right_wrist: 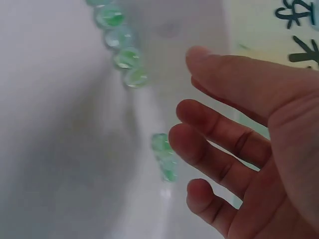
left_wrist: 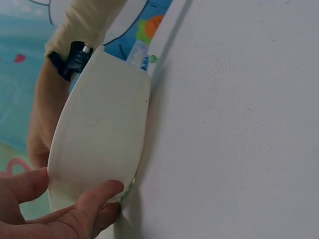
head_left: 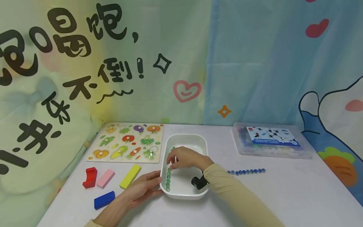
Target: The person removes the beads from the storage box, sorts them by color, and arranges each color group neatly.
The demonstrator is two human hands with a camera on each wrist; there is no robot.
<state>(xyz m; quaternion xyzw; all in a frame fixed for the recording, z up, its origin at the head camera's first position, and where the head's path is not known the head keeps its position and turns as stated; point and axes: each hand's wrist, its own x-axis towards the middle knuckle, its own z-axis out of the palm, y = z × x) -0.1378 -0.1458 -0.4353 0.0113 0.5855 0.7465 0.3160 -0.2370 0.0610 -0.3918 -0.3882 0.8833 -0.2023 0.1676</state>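
Note:
A white plastic tub point(head_left: 185, 196) stands in front of me. My left hand point(head_left: 145, 189) grips its left side; in the left wrist view the thumb touches the rim and the fingers lie against the outer wall point(left_wrist: 102, 114) low down. Inside, a line of green glass marbles point(head_left: 168, 181) runs along the left wall. My right hand point(head_left: 185, 158) reaches into the tub over that line, fingers loosely bent. The right wrist view shows the thumb apart from the fingers and nothing between them. Several marbles point(right_wrist: 128, 59) sit in one stretch; a few more point(right_wrist: 163, 152) lie past a gap, beside the fingertips.
A row of blue marbles point(head_left: 248, 171) lies right of the tub, partly behind my right sleeve. A clear lidded box point(head_left: 275, 151) stands at back right, a vegetable puzzle board point(head_left: 124, 142) at back left. Red point(head_left: 90, 178), pink point(head_left: 105, 178), yellow point(head_left: 130, 176) and blue blocks point(head_left: 104, 200) lie at left.

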